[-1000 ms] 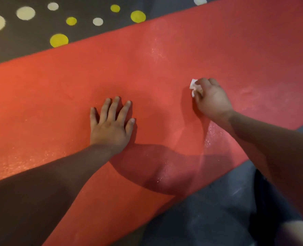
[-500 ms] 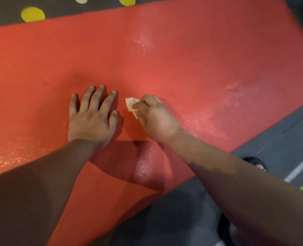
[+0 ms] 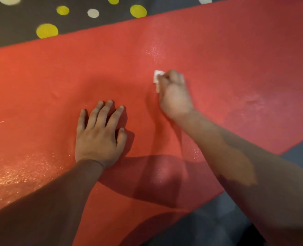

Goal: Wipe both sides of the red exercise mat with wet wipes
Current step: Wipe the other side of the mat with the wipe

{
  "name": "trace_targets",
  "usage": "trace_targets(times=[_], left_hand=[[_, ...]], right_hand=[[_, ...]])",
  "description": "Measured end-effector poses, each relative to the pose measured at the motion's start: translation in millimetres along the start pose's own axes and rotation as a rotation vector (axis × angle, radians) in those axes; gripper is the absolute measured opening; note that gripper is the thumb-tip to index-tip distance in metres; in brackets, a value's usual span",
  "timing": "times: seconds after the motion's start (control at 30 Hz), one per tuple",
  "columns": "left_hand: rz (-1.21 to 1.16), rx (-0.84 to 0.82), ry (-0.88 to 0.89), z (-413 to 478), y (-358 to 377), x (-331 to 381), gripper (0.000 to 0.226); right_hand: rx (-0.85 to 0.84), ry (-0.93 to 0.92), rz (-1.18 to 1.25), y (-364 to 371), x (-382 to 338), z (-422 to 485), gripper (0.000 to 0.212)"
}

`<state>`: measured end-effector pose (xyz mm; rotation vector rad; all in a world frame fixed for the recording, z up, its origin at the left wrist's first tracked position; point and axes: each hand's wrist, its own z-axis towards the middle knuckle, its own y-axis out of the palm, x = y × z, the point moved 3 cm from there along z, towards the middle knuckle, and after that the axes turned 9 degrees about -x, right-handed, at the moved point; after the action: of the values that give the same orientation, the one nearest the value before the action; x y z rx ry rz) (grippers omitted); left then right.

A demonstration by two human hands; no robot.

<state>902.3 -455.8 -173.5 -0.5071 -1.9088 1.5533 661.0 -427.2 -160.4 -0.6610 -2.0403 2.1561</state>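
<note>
Dark grey floor (image 3: pixel 9 34) with yellow dots (image 3: pixel 47 31) and pale dots (image 3: pixel 93 13), red exercise mat (image 3: pixel 227 50) flat across it

The mat (image 3: pixel 218 50) lies on the floor (image 3: pixel 14 22), with the left hand (image 3: pixel 98 137) flat on its near middle and the right hand (image 3: pixel 173 96), apart to the right and farther out, holding a wipe (image 3: pixel 157 77) against it.

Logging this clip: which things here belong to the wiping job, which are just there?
Job: red mat, wet wipe, right hand gripping the wipe, left hand flat on the mat.
Just there: dark floor, its yellow and white dots.
</note>
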Motion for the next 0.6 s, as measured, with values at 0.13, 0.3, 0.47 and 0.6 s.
trace_targets(times=[0.13,0.3,0.47,0.6], left_hand=[[0.006,0.006,0.005,-0.2,-1.0,0.5,0.064],[0.000,-0.017,0.001,3.1,-2.8,1.3,0.065],[-0.006,-0.011,0.009,3.8,-4.2,-2.3,0.066],[-0.018,0.002,0.000,5.4,-5.7,-1.7,0.066]], right_hand=[[-0.076,-0.293,-0.056,5.8,-12.9,-0.9,0.031],[0.074,0.160,-0.147,-7.2,57.6,63.1,0.034],[0.030,0.187,-0.058,6.7,6.5,89.3,0.026],[-0.180,-0.357,-0.103,10.7,-37.9,62.6,0.037]])
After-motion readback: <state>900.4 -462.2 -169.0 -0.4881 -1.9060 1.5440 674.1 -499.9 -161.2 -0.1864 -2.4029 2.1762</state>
